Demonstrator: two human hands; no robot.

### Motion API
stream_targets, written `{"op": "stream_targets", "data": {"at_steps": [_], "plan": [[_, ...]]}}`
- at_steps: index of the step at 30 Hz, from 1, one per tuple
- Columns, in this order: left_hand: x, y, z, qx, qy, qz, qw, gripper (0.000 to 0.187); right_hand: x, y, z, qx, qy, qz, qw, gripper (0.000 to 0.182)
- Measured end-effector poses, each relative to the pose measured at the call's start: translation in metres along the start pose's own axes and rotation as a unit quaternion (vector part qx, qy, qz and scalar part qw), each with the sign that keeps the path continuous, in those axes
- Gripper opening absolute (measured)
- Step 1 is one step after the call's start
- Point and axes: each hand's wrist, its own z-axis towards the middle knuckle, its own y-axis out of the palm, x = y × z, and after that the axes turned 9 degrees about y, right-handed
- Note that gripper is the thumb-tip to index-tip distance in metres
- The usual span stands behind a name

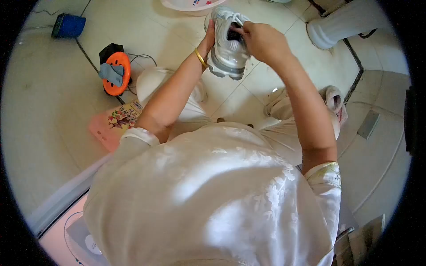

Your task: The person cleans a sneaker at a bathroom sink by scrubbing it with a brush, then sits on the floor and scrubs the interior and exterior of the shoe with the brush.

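A white and grey sneaker (228,51) is held up in front of me above the tiled floor, toe end away from me. My left hand (210,35), with a gold bangle (200,58) on the wrist, grips its left side. My right hand (262,41) holds the shoe's opening and tongue from the right, fingers reaching inside the collar. My white patterned blouse fills the lower part of the view.
A white basin (191,5) sits just beyond the shoe. On the floor at left are an orange cable reel (116,73), a blue cup (68,25) and a pink stool with a printed packet (125,116). A white pedestal base (337,26) stands upper right.
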Motion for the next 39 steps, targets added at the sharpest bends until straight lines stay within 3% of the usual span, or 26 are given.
{"op": "stream_targets", "data": {"at_steps": [1, 3, 4, 7, 8, 9, 10, 13, 15, 16, 19, 23, 24, 27, 28, 31, 35, 37, 39], "plan": [[0.001, -0.007, 0.005, -0.031, -0.006, -0.028, 0.999, 0.082, 0.004, -0.002, -0.003, -0.014, -0.014, 0.002, 1.0, 0.029], [0.003, -0.017, 0.001, 0.024, -0.019, 0.014, 0.999, 0.083, 0.01, -0.021, -0.022, -0.049, -0.049, 0.007, 0.998, 0.031], [0.005, -0.017, 0.001, 0.042, -0.021, 0.025, 0.999, 0.083, 0.018, -0.039, -0.033, -0.11, -0.062, -0.005, 0.992, 0.033], [0.004, 0.003, -0.006, 0.036, -0.024, 0.022, 0.999, 0.082, 0.012, -0.023, -0.013, -0.109, -0.021, -0.001, 0.994, 0.034], [0.001, 0.009, -0.006, 0.032, -0.041, 0.007, 0.999, 0.082, 0.013, 0.004, 0.004, -0.035, 0.009, 0.02, 0.999, 0.031], [0.001, 0.013, -0.004, 0.028, -0.054, -0.003, 0.998, 0.082, 0.016, 0.006, 0.002, -0.034, 0.001, 0.009, 0.999, 0.03], [-0.002, 0.0, 0.002, -0.025, -0.013, 0.012, 1.0, 0.08, 0.018, 0.008, 0.002, -0.034, -0.008, 0.002, 0.999, 0.029], [0.01, -0.005, -0.005, 0.06, -0.027, 0.028, 0.997, 0.077, 0.024, -0.02, -0.013, -0.076, -0.061, 0.029, 0.995, 0.029], [0.002, -0.014, 0.005, 0.04, -0.028, 0.016, 0.999, 0.078, 0.029, -0.025, -0.011, -0.117, -0.065, 0.019, 0.991, 0.029], [-0.005, -0.013, 0.007, 0.018, -0.031, 0.011, 0.999, 0.079, 0.024, -0.006, 0.002, -0.074, 0.007, 0.046, 0.996, 0.029], [-0.006, -0.004, 0.004, 0.026, -0.031, -0.006, 0.999, 0.083, 0.013, 0.006, 0.006, -0.016, -0.022, 0.017, 1.0, 0.029], [0.005, -0.015, 0.002, 0.039, -0.049, 0.021, 0.998, 0.081, 0.034, -0.036, -0.02, -0.123, -0.082, 0.02, 0.989, 0.027], [0.005, 0.0, 0.002, 0.044, -0.05, 0.025, 0.998, 0.081, 0.026, -0.028, -0.011, -0.101, -0.03, 0.02, 0.994, 0.025], [-0.005, -0.001, 0.005, 0.025, -0.054, 0.006, 0.998, 0.082, 0.018, 0.017, 0.012, -0.024, -0.003, 0.028, 0.999, 0.022], [-0.006, -0.014, 0.004, 0.039, -0.06, 0.002, 0.997, 0.083, 0.018, 0.01, 0.002, -0.017, -0.043, -0.006, 0.999, 0.022], [0.006, -0.012, -0.001, 0.069, -0.052, 0.04, 0.995, 0.089, 0.033, -0.033, -0.028, -0.128, -0.074, 0.035, 0.988, 0.026], [-0.02, -0.015, 0.011, 0.038, -0.036, 0.041, 0.998, 0.088, 0.022, 0.014, 0.005, -0.059, 0.016, 0.054, 0.997, 0.02], [-0.023, -0.032, 0.006, 0.029, 0.014, 0.088, 0.996, 0.087, 0.033, 0.007, -0.005, -0.083, -0.027, 0.061, 0.994, 0.021], [-0.013, -0.035, 0.005, 0.043, -0.02, 0.021, 0.999, 0.086, 0.055, -0.033, -0.027, -0.131, -0.063, 0.122, 0.982, 0.023]]}}
